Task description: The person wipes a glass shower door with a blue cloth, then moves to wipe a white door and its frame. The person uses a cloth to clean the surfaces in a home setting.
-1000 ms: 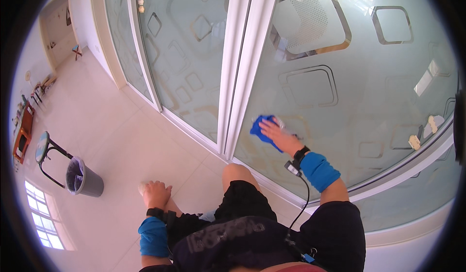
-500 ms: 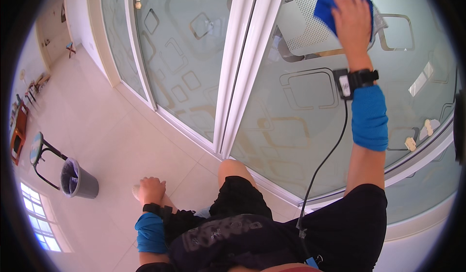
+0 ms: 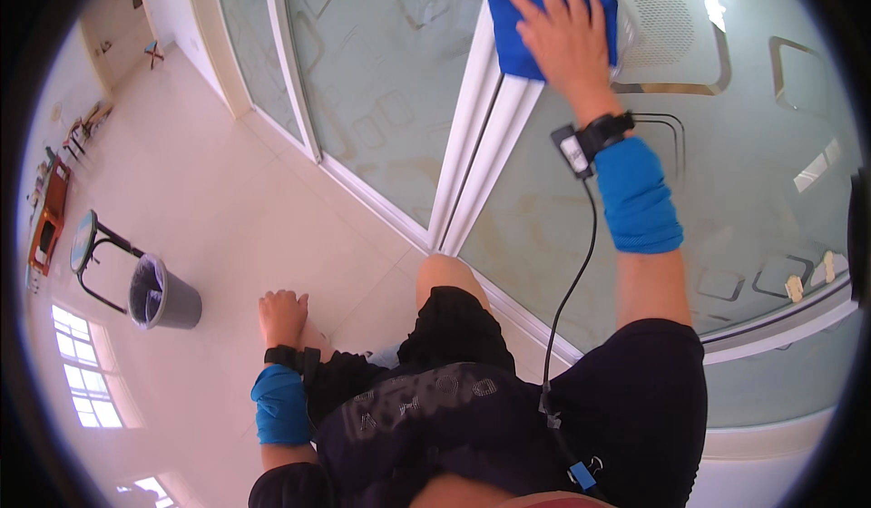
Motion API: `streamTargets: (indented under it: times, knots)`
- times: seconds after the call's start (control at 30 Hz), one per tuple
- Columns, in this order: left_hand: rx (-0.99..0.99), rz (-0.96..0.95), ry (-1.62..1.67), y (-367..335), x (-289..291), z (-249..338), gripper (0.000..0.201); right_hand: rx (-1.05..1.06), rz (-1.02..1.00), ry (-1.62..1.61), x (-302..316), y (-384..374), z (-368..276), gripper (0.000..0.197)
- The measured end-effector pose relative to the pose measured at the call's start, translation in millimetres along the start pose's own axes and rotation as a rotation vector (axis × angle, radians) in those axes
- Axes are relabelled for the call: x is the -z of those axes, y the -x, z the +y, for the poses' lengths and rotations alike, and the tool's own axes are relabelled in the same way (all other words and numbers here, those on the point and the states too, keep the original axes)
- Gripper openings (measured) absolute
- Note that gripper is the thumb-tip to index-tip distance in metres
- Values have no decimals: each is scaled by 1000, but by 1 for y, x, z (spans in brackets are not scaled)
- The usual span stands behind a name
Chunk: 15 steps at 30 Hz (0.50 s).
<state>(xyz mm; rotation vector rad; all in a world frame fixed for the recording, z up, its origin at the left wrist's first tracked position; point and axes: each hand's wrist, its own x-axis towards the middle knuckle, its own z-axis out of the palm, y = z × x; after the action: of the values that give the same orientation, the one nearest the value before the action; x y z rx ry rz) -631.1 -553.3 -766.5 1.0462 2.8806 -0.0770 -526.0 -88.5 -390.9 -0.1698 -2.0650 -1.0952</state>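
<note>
My right hand (image 3: 572,50) presses a blue cloth (image 3: 517,27) against the sliding door at the top of the view. Its fingers are stretched out over the cloth, which keeps it up on the upright surface. The cloth lies across the white door frame (image 3: 494,136) and the edge of the frosted glass panel (image 3: 572,227). Down at the lower left, my left hand (image 3: 283,316) is near my left leg, knuckles up; its fingertips are hidden. Both forearms wear blue sleeves and black wrist straps.
A grey bin (image 3: 172,299) with a liner stands beside a stool (image 3: 84,239) on the left of the tiled floor (image 3: 236,209). A black cable (image 3: 570,299) runs from my right wrist to my waist. My right knee (image 3: 449,281) is close to the door's bottom rail.
My right hand has slid the blue cloth leftward across the glass onto the white door frame. The whole view has shifted a little; my left hand keeps much the same pose.
</note>
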Motion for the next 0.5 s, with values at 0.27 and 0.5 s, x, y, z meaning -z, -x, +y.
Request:
streamTargets:
  times: [0.27,0.5]
  knots:
    - [-19,-43,3,-20,-3,-8,41,137,-369,-135,-53,152,-109,59]
    - [-75,-65,-45,-31,-1,4,41,582,-711,-349,-90,295,-145,50]
